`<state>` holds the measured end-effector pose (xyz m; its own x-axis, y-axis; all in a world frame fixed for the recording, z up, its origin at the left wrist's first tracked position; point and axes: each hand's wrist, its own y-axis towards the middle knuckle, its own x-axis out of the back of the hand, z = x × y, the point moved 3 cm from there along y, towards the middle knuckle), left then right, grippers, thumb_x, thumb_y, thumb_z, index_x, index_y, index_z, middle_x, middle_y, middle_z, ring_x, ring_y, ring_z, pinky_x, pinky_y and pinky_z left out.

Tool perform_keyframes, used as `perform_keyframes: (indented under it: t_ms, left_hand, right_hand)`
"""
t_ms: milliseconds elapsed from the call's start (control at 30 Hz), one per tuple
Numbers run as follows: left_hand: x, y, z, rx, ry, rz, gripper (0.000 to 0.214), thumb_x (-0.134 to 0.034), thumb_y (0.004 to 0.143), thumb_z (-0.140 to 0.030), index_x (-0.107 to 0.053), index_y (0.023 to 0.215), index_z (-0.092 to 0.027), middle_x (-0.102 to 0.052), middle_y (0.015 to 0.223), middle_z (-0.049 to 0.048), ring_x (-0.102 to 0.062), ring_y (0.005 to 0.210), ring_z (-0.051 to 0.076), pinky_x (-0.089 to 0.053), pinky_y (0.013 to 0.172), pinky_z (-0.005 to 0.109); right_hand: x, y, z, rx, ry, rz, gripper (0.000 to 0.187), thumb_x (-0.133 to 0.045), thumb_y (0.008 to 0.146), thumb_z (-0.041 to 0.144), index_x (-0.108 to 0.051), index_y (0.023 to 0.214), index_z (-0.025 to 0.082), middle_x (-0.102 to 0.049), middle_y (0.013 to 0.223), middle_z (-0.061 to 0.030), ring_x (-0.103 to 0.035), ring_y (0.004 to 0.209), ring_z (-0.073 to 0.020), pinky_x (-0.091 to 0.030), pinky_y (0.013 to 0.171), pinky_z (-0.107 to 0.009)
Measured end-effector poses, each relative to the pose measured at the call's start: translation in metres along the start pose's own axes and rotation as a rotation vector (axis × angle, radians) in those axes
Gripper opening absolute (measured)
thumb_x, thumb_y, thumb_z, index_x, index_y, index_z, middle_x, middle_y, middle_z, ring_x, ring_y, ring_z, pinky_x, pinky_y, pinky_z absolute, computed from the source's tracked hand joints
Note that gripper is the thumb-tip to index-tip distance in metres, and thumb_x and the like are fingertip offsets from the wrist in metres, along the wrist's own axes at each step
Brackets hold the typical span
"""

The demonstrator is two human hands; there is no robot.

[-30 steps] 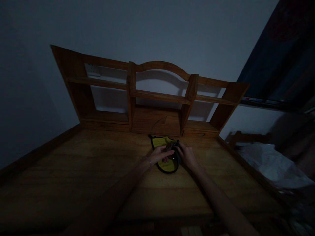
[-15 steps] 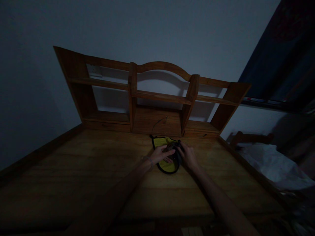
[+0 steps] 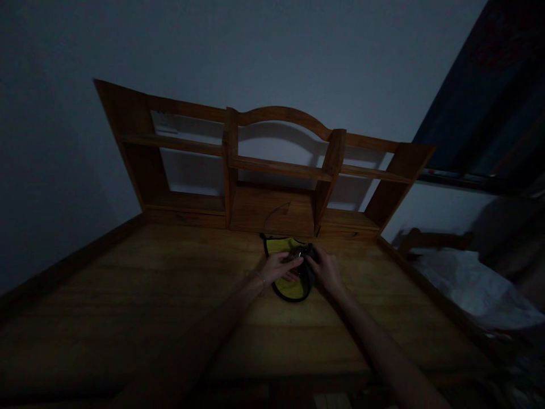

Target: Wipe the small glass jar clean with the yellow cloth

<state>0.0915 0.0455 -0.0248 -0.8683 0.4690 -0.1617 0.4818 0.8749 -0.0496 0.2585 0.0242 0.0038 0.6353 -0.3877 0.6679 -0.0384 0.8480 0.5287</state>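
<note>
A yellow cloth piece with a black border, perhaps an opened pouch, lies on the wooden desk. Over it my left hand is closed on a small dark glossy thing, whose kind the dim light hides. A bracelet circles my left wrist. My right hand is closed at the right side of the cloth, its fingers pinching a dark flap beside the glossy thing. The fingertips of both hands nearly meet and partly cover what they hold.
Behind the hands a wooden shelf unit stands along the desk's back edge, against the wall. A thin cord rises near it. To the right are a white plastic bag, a chair back and a dark curtain.
Both hands stay almost in place over the yellow cloth. The dark glossy thing has turned slightly and now catches a bright glint.
</note>
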Motion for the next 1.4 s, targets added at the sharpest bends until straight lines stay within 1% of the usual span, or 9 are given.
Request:
perform_keyframes:
  t_ms: [100, 200, 333, 633, 867, 1033, 1133, 1233, 1400]
  left_hand:
    - [0.001, 0.000, -0.001, -0.002, -0.004, -0.024, 0.046, -0.075, 0.072, -0.046, -0.064, 0.102, -0.012, -0.073, 0.091, 0.0091, -0.070, 0.057, 0.016, -0.059, 0.057, 0.023]
    - [0.004, 0.000, -0.002, -0.012, -0.010, -0.040, 0.048, -0.072, 0.074, -0.048, -0.064, 0.104, -0.011, -0.073, 0.090, 0.0090, -0.071, 0.058, 0.016, -0.060, 0.059, 0.024]
    - [0.005, 0.001, -0.002, -0.034, -0.017, -0.016, 0.047, -0.072, 0.075, -0.048, -0.064, 0.103, -0.011, -0.072, 0.094, 0.0093, -0.071, 0.059, 0.015, -0.060, 0.059, 0.024]
    - [0.003, 0.004, 0.003, -0.043, -0.023, 0.024, 0.048, -0.078, 0.068, -0.045, -0.065, 0.098, -0.010, -0.072, 0.089, 0.0081, -0.071, 0.061, 0.016, -0.061, 0.063, 0.027]
    - [0.002, 0.000, -0.001, -0.061, -0.013, 0.033, 0.049, -0.077, 0.068, -0.045, -0.066, 0.100, -0.010, -0.071, 0.093, 0.0090, -0.071, 0.061, 0.016, -0.061, 0.063, 0.028]
    - [0.001, 0.000, -0.001, -0.056, -0.017, 0.022, 0.046, -0.077, 0.068, -0.045, -0.065, 0.096, -0.011, -0.072, 0.086, 0.0067, -0.071, 0.060, 0.016, -0.061, 0.063, 0.028]
    - [0.001, 0.001, -0.002, -0.056, -0.024, 0.023, 0.046, -0.077, 0.069, -0.045, -0.065, 0.097, -0.011, -0.073, 0.085, 0.0070, -0.071, 0.061, 0.016, -0.062, 0.065, 0.029]
    - [0.002, 0.001, -0.002, -0.063, -0.028, 0.019, 0.047, -0.077, 0.069, -0.045, -0.065, 0.097, -0.010, -0.072, 0.083, 0.0069, -0.071, 0.061, 0.016, -0.061, 0.064, 0.028]
    - [0.003, 0.002, 0.000, -0.078, -0.024, 0.012, 0.048, -0.077, 0.068, -0.046, -0.065, 0.098, -0.010, -0.072, 0.086, 0.0073, -0.071, 0.060, 0.016, -0.061, 0.062, 0.027]
  right_hand:
    - [-0.001, 0.001, 0.001, -0.003, 0.066, 0.032, 0.036, -0.058, 0.087, 0.040, -0.061, 0.118, 0.021, -0.072, 0.096, -0.0063, -0.068, 0.084, -0.0231, -0.051, 0.070, -0.028]
    - [-0.005, 0.001, 0.001, 0.019, 0.163, 0.093, 0.041, -0.054, 0.089, 0.040, -0.055, 0.126, 0.022, -0.070, 0.105, -0.0057, -0.067, 0.091, -0.0220, -0.051, 0.079, -0.031]
    - [-0.007, 0.002, -0.002, 0.028, 0.196, 0.099, 0.038, -0.048, 0.092, 0.039, -0.055, 0.125, 0.020, -0.068, 0.110, -0.0071, -0.064, 0.098, -0.0223, -0.049, 0.086, -0.034]
    - [-0.007, 0.002, -0.009, 0.029, 0.073, 0.056, 0.041, -0.050, 0.089, 0.033, -0.053, 0.126, 0.018, -0.070, 0.102, -0.0100, -0.067, 0.090, -0.0254, -0.051, 0.077, -0.034]
    - [-0.010, 0.001, -0.012, 0.022, 0.047, 0.057, 0.038, -0.049, 0.090, 0.032, -0.054, 0.125, 0.018, -0.070, 0.104, -0.0113, -0.066, 0.093, -0.0253, -0.050, 0.079, -0.034]
    - [-0.014, 0.002, -0.014, 0.013, 0.080, 0.075, 0.036, -0.046, 0.091, 0.032, -0.055, 0.122, 0.017, -0.068, 0.108, -0.0115, -0.064, 0.098, -0.0248, -0.049, 0.085, -0.036]
    - [-0.015, 0.003, -0.014, -0.013, 0.155, 0.076, 0.032, -0.047, 0.091, 0.033, -0.059, 0.115, 0.017, -0.068, 0.108, -0.0106, -0.064, 0.098, -0.0240, -0.049, 0.087, -0.036]
    - [-0.016, 0.004, -0.012, -0.014, 0.236, 0.075, 0.031, -0.047, 0.091, 0.034, -0.060, 0.114, 0.017, -0.068, 0.110, -0.0099, -0.064, 0.099, -0.0235, -0.048, 0.089, -0.037]
    - [-0.017, 0.004, -0.014, 0.009, 0.231, 0.062, 0.032, -0.048, 0.090, 0.034, -0.060, 0.114, 0.017, -0.068, 0.109, -0.0098, -0.064, 0.099, -0.0242, -0.048, 0.089, -0.038]
